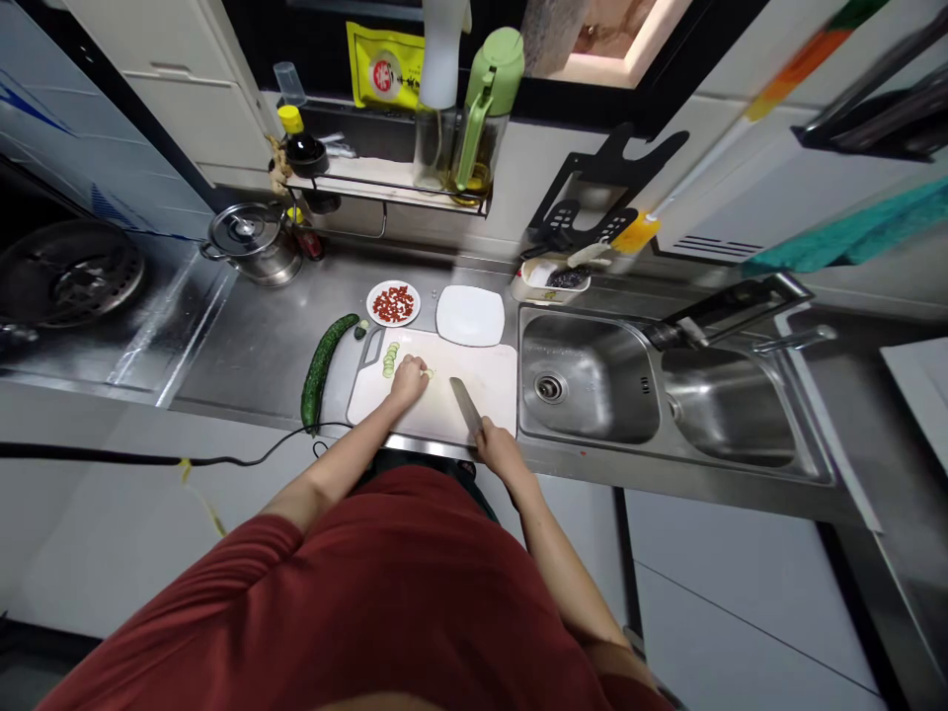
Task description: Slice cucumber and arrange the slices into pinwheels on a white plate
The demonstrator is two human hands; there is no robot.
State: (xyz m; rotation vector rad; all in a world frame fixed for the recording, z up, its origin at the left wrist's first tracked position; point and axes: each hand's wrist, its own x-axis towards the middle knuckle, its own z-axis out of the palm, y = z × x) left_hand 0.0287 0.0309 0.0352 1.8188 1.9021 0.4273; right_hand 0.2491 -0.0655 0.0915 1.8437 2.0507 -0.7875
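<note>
My right hand (498,444) is wrapped round the handle of a kitchen knife (465,403), whose blade lies slanted over the white cutting board (444,420), pointing away from me. On the board's left half, my left hand (409,379) is closed, with pale green cucumber slices (429,373) showing at its fingertips. Just beyond that hand is a short row of cut cucumber slices (390,359). A whole dark green cucumber (319,373) lies left of the board, and a small cut-off cucumber end (360,331) rests near the board's top left corner.
Behind the board stand a round plate of chopped red pieces (393,303) and a white square plate (470,316). A double sink (592,385) adjoins on the right. Farther left are a lidded steel pot (252,242) and a dark pan (70,272). A bottle shelf (385,183) overhangs the back.
</note>
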